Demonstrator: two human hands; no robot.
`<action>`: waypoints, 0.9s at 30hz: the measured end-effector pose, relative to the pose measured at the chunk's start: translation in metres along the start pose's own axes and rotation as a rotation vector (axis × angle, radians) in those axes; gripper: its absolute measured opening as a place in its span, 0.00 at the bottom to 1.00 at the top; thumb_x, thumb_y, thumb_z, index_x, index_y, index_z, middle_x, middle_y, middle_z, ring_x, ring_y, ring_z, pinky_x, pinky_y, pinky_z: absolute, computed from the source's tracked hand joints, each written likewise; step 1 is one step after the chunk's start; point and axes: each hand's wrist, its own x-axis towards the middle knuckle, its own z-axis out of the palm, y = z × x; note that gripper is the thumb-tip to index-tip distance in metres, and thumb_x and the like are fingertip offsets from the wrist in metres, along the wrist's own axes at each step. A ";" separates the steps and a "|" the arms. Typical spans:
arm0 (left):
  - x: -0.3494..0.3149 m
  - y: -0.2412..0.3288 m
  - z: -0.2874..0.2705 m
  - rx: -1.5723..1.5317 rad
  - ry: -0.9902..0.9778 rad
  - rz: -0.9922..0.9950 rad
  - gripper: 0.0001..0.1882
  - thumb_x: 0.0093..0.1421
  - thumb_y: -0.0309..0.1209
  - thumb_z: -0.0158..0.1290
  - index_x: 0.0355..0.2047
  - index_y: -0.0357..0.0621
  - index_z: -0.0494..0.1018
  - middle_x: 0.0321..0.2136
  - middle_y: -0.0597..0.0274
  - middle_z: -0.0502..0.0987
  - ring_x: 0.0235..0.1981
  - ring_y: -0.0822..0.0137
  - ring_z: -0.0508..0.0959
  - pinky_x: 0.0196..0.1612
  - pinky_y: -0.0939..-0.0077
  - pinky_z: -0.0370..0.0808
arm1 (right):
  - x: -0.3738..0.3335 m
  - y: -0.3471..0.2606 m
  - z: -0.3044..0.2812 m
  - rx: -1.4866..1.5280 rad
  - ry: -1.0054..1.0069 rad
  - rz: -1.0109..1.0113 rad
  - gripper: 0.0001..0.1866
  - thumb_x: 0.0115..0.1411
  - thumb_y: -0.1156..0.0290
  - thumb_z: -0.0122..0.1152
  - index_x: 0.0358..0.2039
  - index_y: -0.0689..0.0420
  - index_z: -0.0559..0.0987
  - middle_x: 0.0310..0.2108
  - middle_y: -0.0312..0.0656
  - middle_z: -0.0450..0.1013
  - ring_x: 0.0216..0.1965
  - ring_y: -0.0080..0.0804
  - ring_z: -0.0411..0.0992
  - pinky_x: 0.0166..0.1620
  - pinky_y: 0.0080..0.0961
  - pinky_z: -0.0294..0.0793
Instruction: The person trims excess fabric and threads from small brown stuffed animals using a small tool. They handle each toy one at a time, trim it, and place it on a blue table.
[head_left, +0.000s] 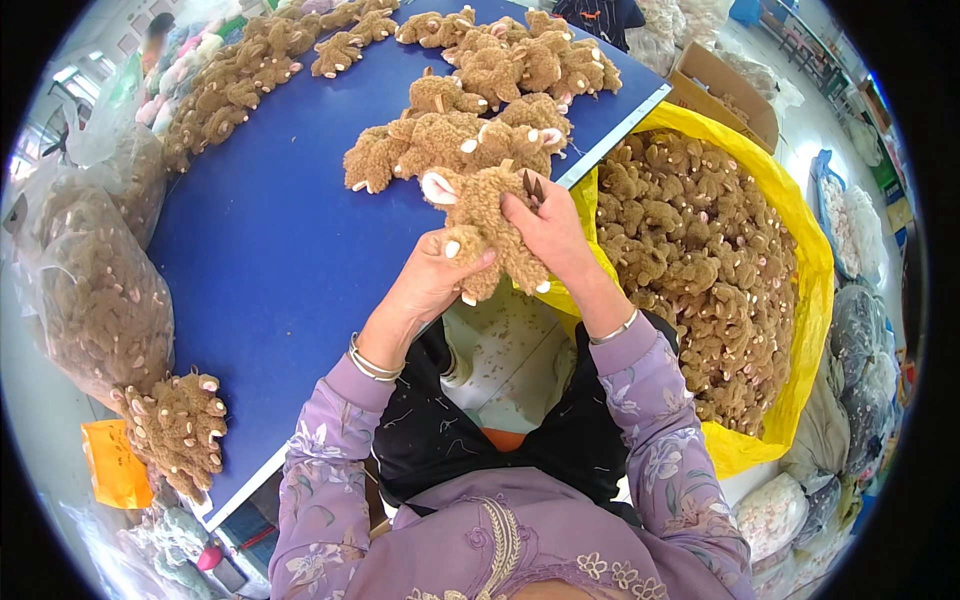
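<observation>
Two hands: the left hand point(435, 277) pinches a lower limb of the plush toy point(488, 205), thumb on top, no gap visible; the right hand point(553, 228) grips its right side, thumb pressed down, fingers underneath hidden.
Pointed tool point(534, 187): dark tips jut from the right hand, seemingly slightly apart; its handle cannot be seen.
Good grip: probably best with the limb drawn lightly taut by the left thumb, so the curls hide less of its base.
Dark tips: better angled clear of the fabric and the left fingers, since loops could snag.
Toy's look: brown, curly, soft-looking, with a white ear and white limb ends.
Toy's place: held over the near edge of the table point(260, 260), close to a heap of toys point(430, 145); contact between them cannot be told.
Farther right along that edge: a yellow bag point(817, 250) of similar toys.
</observation>
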 end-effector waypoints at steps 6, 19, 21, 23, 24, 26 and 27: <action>-0.002 0.003 0.011 -0.045 0.099 0.019 0.14 0.62 0.27 0.54 0.48 0.36 0.72 0.34 0.65 0.77 0.34 0.73 0.77 0.37 0.78 0.75 | 0.003 -0.011 -0.012 -0.256 -0.106 0.069 0.11 0.60 0.69 0.57 0.39 0.65 0.76 0.29 0.35 0.74 0.29 0.18 0.69 0.34 0.22 0.71; 0.021 0.005 -0.020 0.028 0.009 0.178 0.18 0.68 0.41 0.43 0.45 0.38 0.71 0.25 0.68 0.68 0.24 0.75 0.65 0.27 0.82 0.64 | 0.033 -0.007 -0.064 -0.234 0.366 0.213 0.13 0.59 0.61 0.59 0.35 0.58 0.77 0.28 0.39 0.75 0.23 0.18 0.65 0.29 0.17 0.67; 0.021 0.005 -0.021 0.032 0.023 0.195 0.18 0.68 0.40 0.43 0.44 0.38 0.72 0.25 0.68 0.69 0.24 0.75 0.65 0.27 0.82 0.64 | 0.028 0.007 -0.036 -0.364 0.293 0.046 0.16 0.57 0.66 0.63 0.42 0.62 0.75 0.38 0.39 0.75 0.43 0.25 0.71 0.49 0.22 0.68; 0.019 0.007 -0.021 0.036 0.039 0.195 0.17 0.67 0.40 0.44 0.44 0.38 0.72 0.25 0.68 0.69 0.24 0.75 0.66 0.27 0.82 0.64 | 0.031 0.020 -0.029 -0.557 0.384 -0.241 0.24 0.52 0.61 0.66 0.46 0.62 0.74 0.39 0.46 0.75 0.43 0.39 0.74 0.48 0.29 0.72; 0.019 0.006 -0.021 0.040 0.037 0.193 0.17 0.67 0.39 0.44 0.44 0.38 0.72 0.25 0.68 0.69 0.24 0.75 0.66 0.27 0.82 0.64 | 0.033 0.025 -0.029 -0.618 0.385 -0.256 0.24 0.52 0.62 0.66 0.46 0.61 0.73 0.39 0.47 0.75 0.43 0.41 0.74 0.49 0.30 0.72; 0.018 0.005 -0.020 0.053 0.035 0.191 0.16 0.67 0.39 0.45 0.44 0.38 0.72 0.25 0.68 0.70 0.24 0.76 0.66 0.27 0.82 0.64 | 0.038 0.032 -0.029 -0.734 0.388 -0.288 0.25 0.51 0.63 0.66 0.48 0.59 0.73 0.40 0.49 0.75 0.43 0.47 0.74 0.49 0.33 0.72; 0.018 0.005 -0.019 0.076 0.043 0.196 0.16 0.67 0.38 0.45 0.44 0.38 0.72 0.25 0.68 0.70 0.24 0.76 0.66 0.28 0.82 0.64 | 0.041 0.035 -0.030 -0.709 0.354 -0.204 0.25 0.51 0.63 0.66 0.48 0.59 0.73 0.40 0.49 0.76 0.43 0.47 0.75 0.48 0.33 0.72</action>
